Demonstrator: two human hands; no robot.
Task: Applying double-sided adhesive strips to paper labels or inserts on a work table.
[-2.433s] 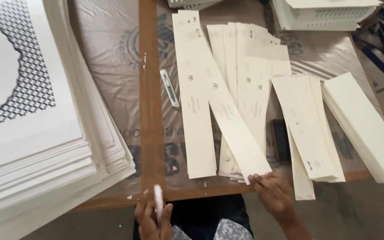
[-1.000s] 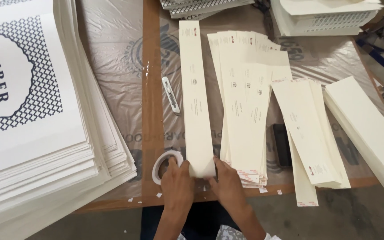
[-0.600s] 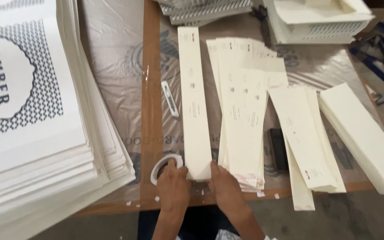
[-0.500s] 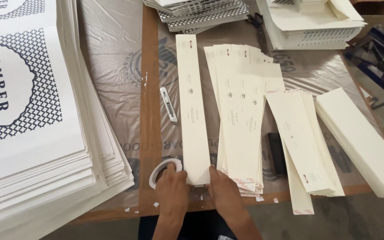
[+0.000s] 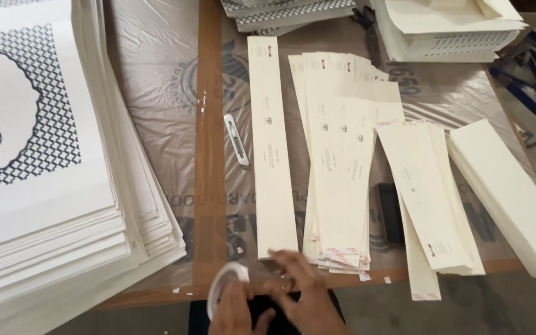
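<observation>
the left hand [image 5: 234,310] grips a white tape roll [image 5: 223,286] just below the long cream strip [image 5: 272,149] on the table [image 5: 209,124]. the right hand [image 5: 302,291], fingers loose, rests at the strip's near end, seemingly starting tape there; next calls for drawing tape along it.

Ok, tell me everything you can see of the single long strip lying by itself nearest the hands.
The strip is a long, narrow piece of cream card or stiff paper, lying flat on the plastic-covered table, running away from the person. Small dark and red print marks dot its length. It sits apart from the fanned pile on its right, with a small cutter on its left. Its near end is at the table edge, where the right hand blurs over its corner; contact is unclear. The left hand holds a tape roll beside it.
</observation>
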